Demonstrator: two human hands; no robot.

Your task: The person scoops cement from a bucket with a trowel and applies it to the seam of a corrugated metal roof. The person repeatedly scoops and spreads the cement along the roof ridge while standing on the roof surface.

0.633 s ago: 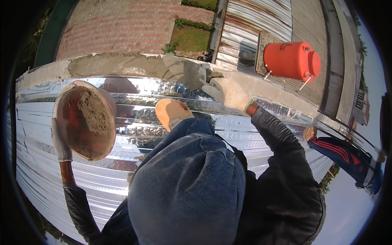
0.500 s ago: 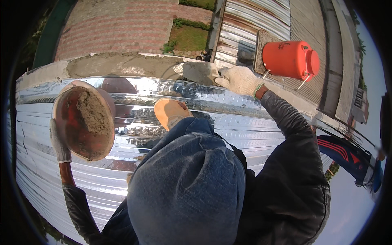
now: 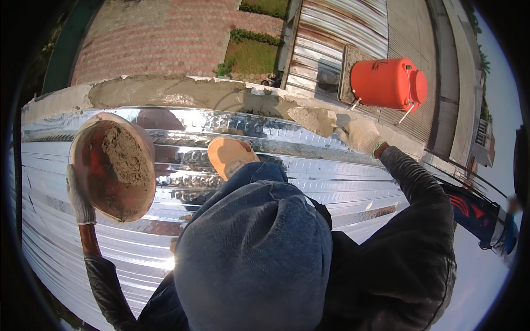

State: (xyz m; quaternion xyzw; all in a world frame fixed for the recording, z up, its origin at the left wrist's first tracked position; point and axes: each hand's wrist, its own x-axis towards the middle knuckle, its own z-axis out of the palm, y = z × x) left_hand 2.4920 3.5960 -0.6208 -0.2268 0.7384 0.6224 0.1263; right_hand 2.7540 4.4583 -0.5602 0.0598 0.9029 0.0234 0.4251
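Note:
My left hand [image 3: 80, 196], in a white knit glove, grips the rim of a round reddish pan [image 3: 113, 165] with a lump of grey mortar [image 3: 124, 157] in it, held over the shiny corrugated metal roof [image 3: 342, 182]. My right hand [image 3: 361, 135], also gloved, holds a trowel [image 3: 314, 120] loaded with mortar over the top of the wall. A band of wet mortar [image 3: 182, 94] runs along the wall top [image 3: 55, 102] behind the roof sheet. My bent knee in blue jeans and an orange shoe [image 3: 229, 154] rest on the roof.
An orange plastic barrel [image 3: 389, 84] lies on a lower corrugated roof beyond the wall. Far below lie a brick-paved yard [image 3: 154, 38] and a patch of grass [image 3: 251, 55]. Another person's leg in dark blue trousers with red stripes [image 3: 480, 215] shows at the right edge.
My right hand has moved right along the wall top and lifted the trowel, which now carries a heap of mortar. The pan in my left hand has stayed put.

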